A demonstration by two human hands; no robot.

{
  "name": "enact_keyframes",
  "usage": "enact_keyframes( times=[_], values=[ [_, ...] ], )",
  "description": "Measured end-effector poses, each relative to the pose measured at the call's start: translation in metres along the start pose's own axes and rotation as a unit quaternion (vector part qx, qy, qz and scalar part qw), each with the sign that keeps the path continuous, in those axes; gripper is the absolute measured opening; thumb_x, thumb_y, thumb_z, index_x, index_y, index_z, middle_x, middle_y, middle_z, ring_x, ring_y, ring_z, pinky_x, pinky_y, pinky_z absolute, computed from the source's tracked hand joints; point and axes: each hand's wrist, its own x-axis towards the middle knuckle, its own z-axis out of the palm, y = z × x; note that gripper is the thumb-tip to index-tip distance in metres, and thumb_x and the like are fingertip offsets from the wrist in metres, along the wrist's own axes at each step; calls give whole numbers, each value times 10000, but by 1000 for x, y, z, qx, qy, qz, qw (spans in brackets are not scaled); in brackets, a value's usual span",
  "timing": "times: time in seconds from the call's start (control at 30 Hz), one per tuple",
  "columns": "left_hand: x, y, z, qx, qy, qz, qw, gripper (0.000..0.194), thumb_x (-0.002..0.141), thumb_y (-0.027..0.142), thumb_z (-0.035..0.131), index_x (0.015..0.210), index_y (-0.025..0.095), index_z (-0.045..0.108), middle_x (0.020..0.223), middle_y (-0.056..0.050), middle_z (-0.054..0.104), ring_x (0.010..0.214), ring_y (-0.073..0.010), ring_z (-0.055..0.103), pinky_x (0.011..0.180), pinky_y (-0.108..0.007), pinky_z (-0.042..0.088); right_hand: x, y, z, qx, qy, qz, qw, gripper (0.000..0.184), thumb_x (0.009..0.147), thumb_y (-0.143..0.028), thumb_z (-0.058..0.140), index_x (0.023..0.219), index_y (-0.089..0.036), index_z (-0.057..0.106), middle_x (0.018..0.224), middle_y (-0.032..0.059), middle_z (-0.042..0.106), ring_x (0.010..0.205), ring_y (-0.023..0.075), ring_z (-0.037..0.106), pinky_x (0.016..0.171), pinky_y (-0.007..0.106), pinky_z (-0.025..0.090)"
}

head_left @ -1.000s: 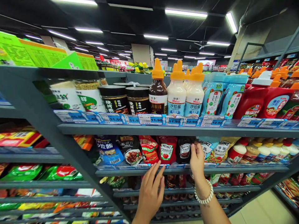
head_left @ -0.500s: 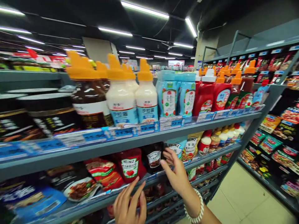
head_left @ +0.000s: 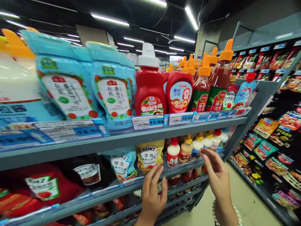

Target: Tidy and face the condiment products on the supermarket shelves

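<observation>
My left hand [head_left: 154,191] is open in front of the second shelf's edge, its fingertips just below a yellow Heinz pouch [head_left: 150,155]. A light blue Heinz pouch [head_left: 123,163] leans to the left of that. My right hand [head_left: 217,175], with a coiled white band [head_left: 213,208] at the wrist, is also open and holds nothing. Its fingertips overlap a row of small squeeze bottles; whether they touch one I cannot tell. Nearest them is a white bottle with a blue label [head_left: 197,147]; a tan sauce bottle [head_left: 185,150] and a red-labelled bottle [head_left: 173,153] stand further left.
On the shelf above stand blue ketchup pouches [head_left: 113,91], a red white-capped bottle [head_left: 150,88] and orange-capped sauce bottles [head_left: 219,81]. Price tags line its metal edge [head_left: 150,133]. Another shelf unit [head_left: 265,175] with packets stands across the tiled floor [head_left: 199,210] at right.
The view has moved right along the shelves and closer to them. Both hands have shifted from the dark and red Heinz pouches toward the yellow pouch and small bottles, still holding nothing.
</observation>
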Motion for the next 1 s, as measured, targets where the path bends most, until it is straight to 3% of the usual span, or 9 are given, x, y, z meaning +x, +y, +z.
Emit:
enact_keyframes(
  times=[0.17, 0.3, 0.4, 0.5, 0.77, 1.0],
  values=[
    [19, 33, 53, 35, -31, -91, 995, 497, 945, 144, 452, 1433, 124, 356, 1423, -158, 421, 1345, -217, 391, 1129, -343, 329, 26, 9, -12, -52, -70, -77, 993, 350, 927, -351, 590, 1250, -215, 596, 1103, 87, 687, 714, 144, 667, 609, 243, 539],
    [32, 35, 71, 108, -30, -145, 983, 540, 969, 229, 451, 1469, 137, 271, 1439, -179, 400, 1366, -256, 366, 1111, -407, 366, 44, 7, 10, -96, -77, -179, 976, 384, 946, -338, 564, 1283, -154, 560, 1101, 109, 685, 525, 91, 575, 562, 239, 502],
    [36, 30, 81, 157, -42, -156, 974, 598, 957, 328, 494, 1468, 146, 242, 1371, -203, 462, 1285, -311, 460, 1008, -466, 464, 49, 13, 30, -147, -51, -210, 965, 475, 925, -447, 581, 1237, -89, 568, 1039, 139, 694, 600, 148, 624, 564, 268, 494],
    [37, 30, 84, 180, -50, -166, 968, 589, 961, 324, 472, 1467, 149, 225, 1338, -216, 471, 1238, -332, 496, 940, -478, 509, 49, 20, 43, -172, -31, -218, 960, 464, 941, -492, 533, 1162, -89, 594, 944, 127, 701, 684, 191, 661, 550, 270, 477],
    [45, 26, 66, 145, -116, -166, 968, 544, 964, 303, 458, 1449, 178, 247, 1278, -176, 503, 1202, -294, 520, 958, -465, 515, 54, 19, 46, -152, -59, -225, 961, 397, 1001, -426, 424, 1083, -82, 605, 822, 93, 693, 590, 161, 635, 533, 260, 449],
    [36, 29, 75, 185, -81, -165, 966, 610, 960, 304, 470, 1484, 154, 197, 1352, -212, 458, 1263, -332, 478, 983, -494, 492, 53, 29, 40, -126, -55, -219, 966, 455, 974, -467, 496, 1117, -59, 637, 778, 84, 711, 522, 126, 620, 513, 229, 448]
  ],
)
